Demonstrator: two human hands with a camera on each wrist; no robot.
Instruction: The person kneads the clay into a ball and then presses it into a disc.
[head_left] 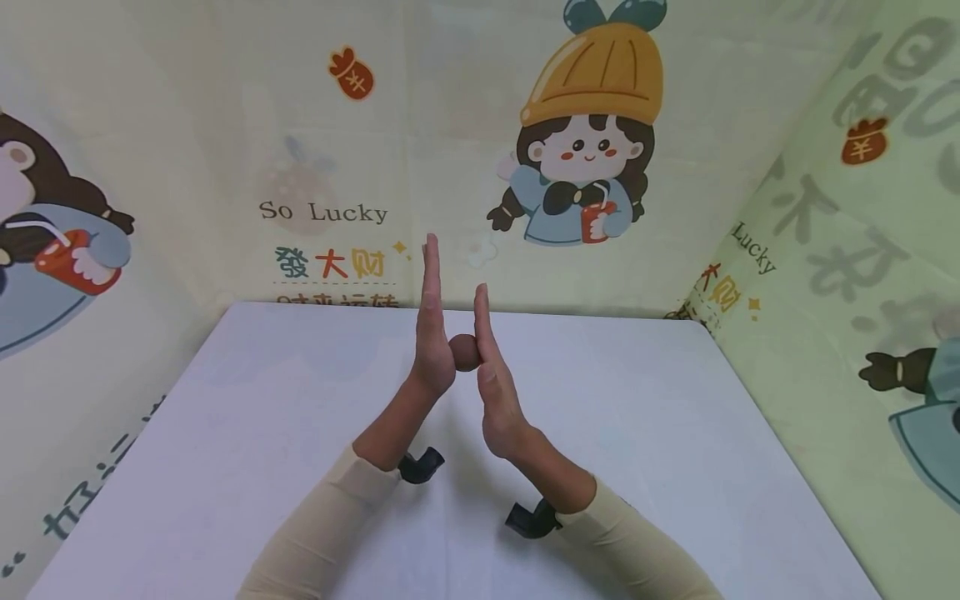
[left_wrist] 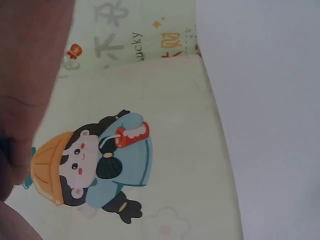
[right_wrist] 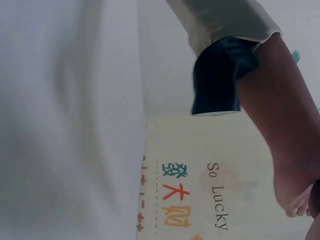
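Note:
A small brown ball [head_left: 465, 353] sits between two upright palms, raised over the white table [head_left: 637, 433]. My left hand [head_left: 432, 337] presses its left side with straight fingers pointing up. From the right, my right hand [head_left: 495, 379] presses it, fingers also straight and leaning slightly left. In the right wrist view, part of the ball [right_wrist: 315, 198] shows dark at the right edge, beside the heel of the left hand [right_wrist: 292, 187]. Parts of the hands fill the left side of the left wrist view, close up and cropped.
Each wrist wears a black camera mount, the left one [head_left: 422, 466] and the right one [head_left: 533, 519], low over the table. A pale printed cloth [head_left: 450, 125] with cartoon figures and lettering hangs behind the table and along both sides.

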